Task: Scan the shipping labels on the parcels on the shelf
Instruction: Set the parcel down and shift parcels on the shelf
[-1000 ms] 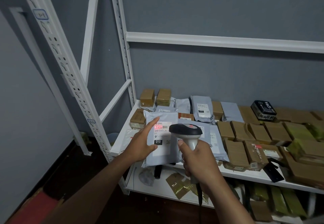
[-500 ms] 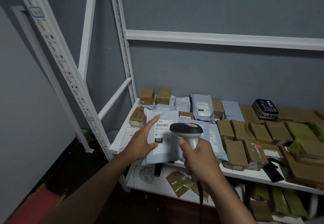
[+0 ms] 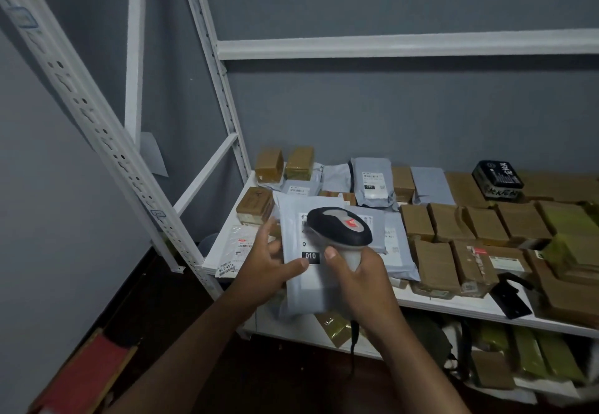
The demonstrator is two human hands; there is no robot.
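Single view, head-worn wide-angle camera. Looks forward and down from the person's standing height, close to the shelf (image 3: 437, 305) front edge. Both forearms enter from the bottom edge. Grey wall (image 3: 389, 115) fills the upper frame; uprights bow from lens distortion.

The grey mailer (image 3: 301, 251) at the front of the shelf (image 3: 453, 308), at about 6 o'clock in the view, carries a white label with a black tag reading "010" (image 3: 310, 256) in white digits. At about 9 o'clock from it, a flat clear packet (image 3: 238, 248) lying on the shelf shows what looks like "82-5-451" along its near edge, though the print is small. Other labels on parcels further back are too small to read.
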